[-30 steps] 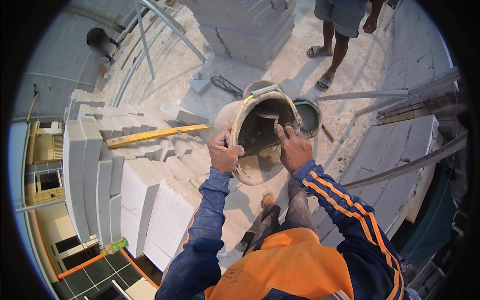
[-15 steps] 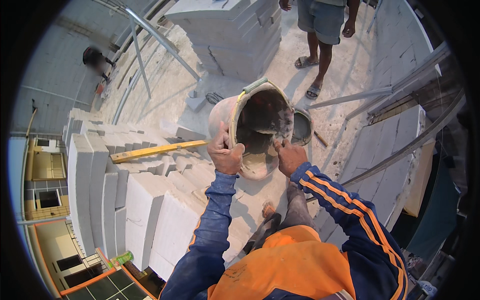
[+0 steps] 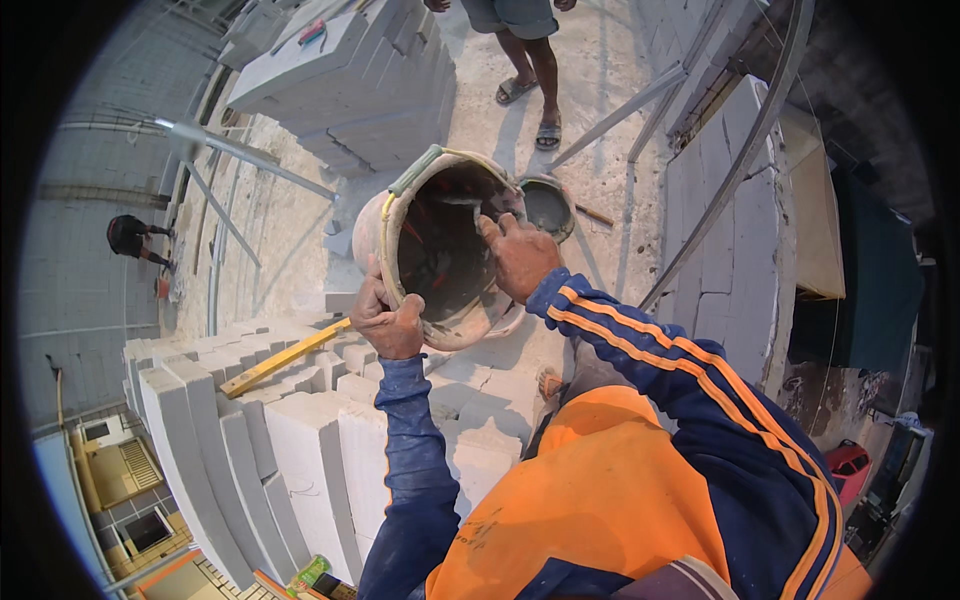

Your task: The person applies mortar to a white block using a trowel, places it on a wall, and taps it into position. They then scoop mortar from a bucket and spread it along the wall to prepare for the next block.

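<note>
My left hand (image 3: pixel 392 318) grips the left rim of a dirty, pale plastic bucket (image 3: pixel 368 230), tilted with its dark inside facing up toward me. A wire handle with green grip (image 3: pixel 415 170) lies over its rim. My right hand (image 3: pixel 520 255) is closed on a thin grey tool (image 3: pixel 476 212) reaching into the bucket; I cannot make out its exact shape. Just behind stands a smaller bucket (image 3: pixel 548 205) of grey slurry, beside a short stick (image 3: pixel 595 216).
Pale blocks are stacked at lower left (image 3: pixel 300 450), top left (image 3: pixel 340 80) and right (image 3: pixel 720 220), with a yellow batten (image 3: pixel 285 355) and metal bars (image 3: pixel 730 190) among them. A person (image 3: pixel 530 70) in shorts and sandals stands ahead; another (image 3: pixel 130 235) bends at far left.
The view has swung so the surroundings sit differently. My right hand has moved up the bucket's mouth with the tool, while my left hand still grips the rim.
</note>
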